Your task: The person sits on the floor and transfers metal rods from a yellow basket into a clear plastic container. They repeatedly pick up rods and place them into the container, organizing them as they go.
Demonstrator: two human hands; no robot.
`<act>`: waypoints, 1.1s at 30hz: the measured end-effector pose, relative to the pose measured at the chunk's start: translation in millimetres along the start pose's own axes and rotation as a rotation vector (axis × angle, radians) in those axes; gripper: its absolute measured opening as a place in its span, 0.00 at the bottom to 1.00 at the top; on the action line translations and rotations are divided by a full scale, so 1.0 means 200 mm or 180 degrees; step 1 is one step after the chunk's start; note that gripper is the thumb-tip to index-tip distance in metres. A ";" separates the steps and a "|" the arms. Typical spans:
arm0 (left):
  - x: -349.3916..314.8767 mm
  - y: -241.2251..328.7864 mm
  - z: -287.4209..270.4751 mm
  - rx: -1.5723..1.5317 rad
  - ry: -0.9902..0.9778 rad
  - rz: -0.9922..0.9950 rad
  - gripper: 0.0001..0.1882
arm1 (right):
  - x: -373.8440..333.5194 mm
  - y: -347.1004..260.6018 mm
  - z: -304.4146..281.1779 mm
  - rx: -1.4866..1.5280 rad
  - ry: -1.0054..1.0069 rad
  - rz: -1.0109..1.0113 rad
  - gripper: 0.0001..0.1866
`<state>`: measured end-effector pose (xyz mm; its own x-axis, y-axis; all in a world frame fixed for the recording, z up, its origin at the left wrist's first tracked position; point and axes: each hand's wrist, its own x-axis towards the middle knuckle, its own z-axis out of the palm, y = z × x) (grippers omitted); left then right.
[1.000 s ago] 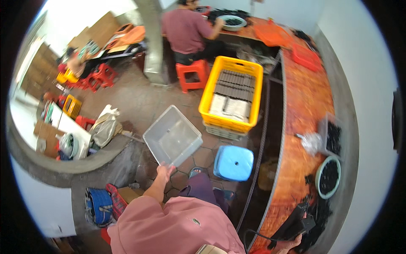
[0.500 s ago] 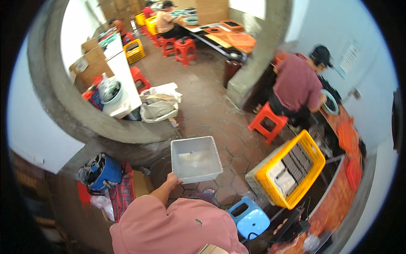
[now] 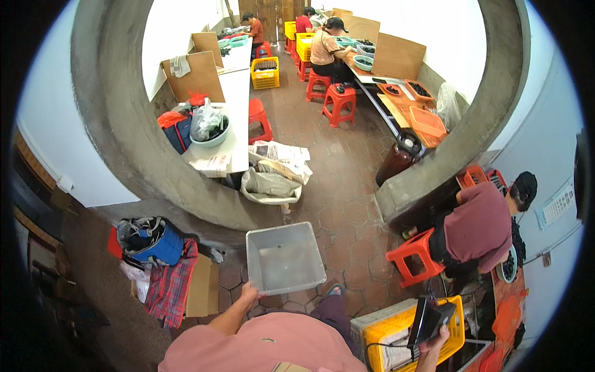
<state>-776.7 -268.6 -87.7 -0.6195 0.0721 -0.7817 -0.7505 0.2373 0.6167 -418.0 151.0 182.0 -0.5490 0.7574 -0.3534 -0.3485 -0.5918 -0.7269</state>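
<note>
My left hand [image 3: 250, 292] is closed on the near left rim of an empty translucent plastic bin [image 3: 286, 257], held out in front of me above the tiled floor. In my right hand [image 3: 439, 345] is a black boxy device [image 3: 429, 321] with a black cable running from it. The device hangs over a yellow plastic crate [image 3: 457, 328] and hides part of what lies inside. Pale packets or papers [image 3: 395, 354] show in the crate beside the cable.
A stone arch [image 3: 383, 201] frames the passage ahead. White sacks [image 3: 273, 183] lie by its left base. A blue bag [image 3: 155, 245] and cardboard box [image 3: 203, 285] stand left. A co-worker [image 3: 474, 232] sits on a red stool [image 3: 416, 257] at right; several others work at far tables.
My view has turned rightward and lifted toward the passage. The device in my right hand has come up and forward over the yellow crate. The bin stays in my left hand.
</note>
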 end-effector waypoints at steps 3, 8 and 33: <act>0.14 -0.07 0.13 -0.0656 0.0397 -0.0106 0.27 | 0.55 0.00 -0.08 0.0027 -0.0299 0.0268 0.44; 0.30 0.09 0.45 -0.1079 0.0569 0.0161 0.27 | 1.15 -0.17 0.27 0.0235 -0.1166 0.0759 0.39; 1.72 3.00 1.81 -0.0208 0.0508 0.0601 0.34 | 3.91 -0.15 2.19 -0.1066 -0.1612 0.0706 0.46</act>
<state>-1357.3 249.4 -20.2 -0.7747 -0.0460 -0.6307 -0.6281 0.1706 0.7592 -1170.1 639.9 185.0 -0.8998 0.3547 -0.2542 0.0253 -0.5392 -0.8418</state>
